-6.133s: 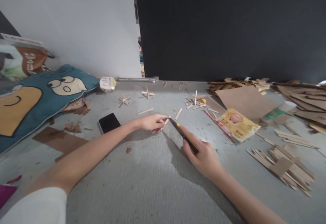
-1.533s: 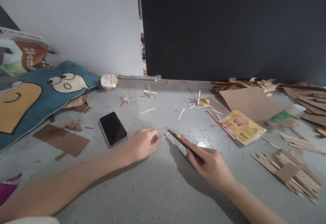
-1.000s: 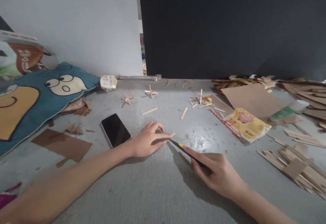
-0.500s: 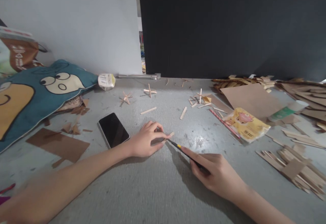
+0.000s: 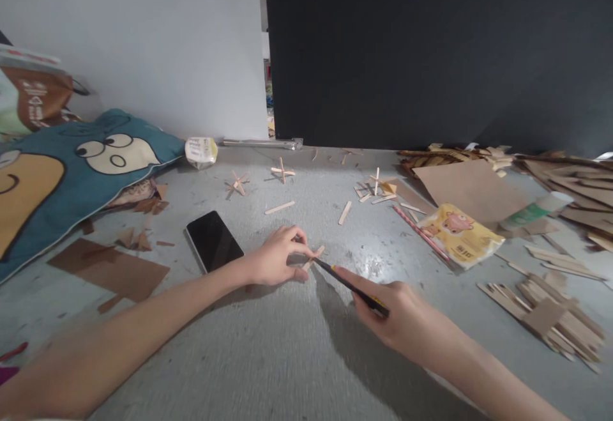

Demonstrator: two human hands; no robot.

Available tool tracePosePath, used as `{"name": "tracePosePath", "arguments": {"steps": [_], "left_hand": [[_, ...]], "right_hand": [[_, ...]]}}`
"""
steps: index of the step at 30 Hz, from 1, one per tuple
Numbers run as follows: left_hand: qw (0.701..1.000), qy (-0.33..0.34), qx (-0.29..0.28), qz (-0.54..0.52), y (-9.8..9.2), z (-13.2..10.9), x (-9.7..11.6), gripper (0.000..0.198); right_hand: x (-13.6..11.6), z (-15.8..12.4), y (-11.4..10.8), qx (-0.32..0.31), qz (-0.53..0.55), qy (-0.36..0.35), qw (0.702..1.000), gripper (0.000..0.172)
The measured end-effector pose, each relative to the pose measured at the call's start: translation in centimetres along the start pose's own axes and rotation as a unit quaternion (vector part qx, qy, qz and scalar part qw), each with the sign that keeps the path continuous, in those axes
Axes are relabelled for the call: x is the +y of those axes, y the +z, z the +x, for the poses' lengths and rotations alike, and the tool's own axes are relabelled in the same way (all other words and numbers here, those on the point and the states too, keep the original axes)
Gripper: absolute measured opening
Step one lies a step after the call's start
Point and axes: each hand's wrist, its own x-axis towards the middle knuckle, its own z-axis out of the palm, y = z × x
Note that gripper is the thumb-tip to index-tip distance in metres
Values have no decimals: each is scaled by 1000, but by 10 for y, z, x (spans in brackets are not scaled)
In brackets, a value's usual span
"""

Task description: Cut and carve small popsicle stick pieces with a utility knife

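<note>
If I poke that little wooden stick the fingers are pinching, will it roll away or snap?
Probably no rolling: the little wooden stick looks flat, like the loose ones on the floor. It seems thin and light, so a poke would likely slide it. It might snap, since the left hand pins it near the knife.

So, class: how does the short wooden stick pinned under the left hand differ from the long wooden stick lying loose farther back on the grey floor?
The short wooden stick is stubbier and held by the left hand, with the black-and-yellow knife in the right hand at it. The long wooden stick is longer and lies untouched. Both are pale, flat wood.
</note>
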Motion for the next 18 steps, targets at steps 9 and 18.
{"name": "tracePosePath", "arguments": {"steps": [9, 18], "left_hand": [[1000, -22, -3, -10, 0, 2, 0, 57], [999, -25, -25, 2, -2, 2, 2, 59]], "right_hand": [[-7, 12, -24, -35, -12, 34, 999, 54], [-8, 3, -19, -46, -119, -44, 991, 57]]}}
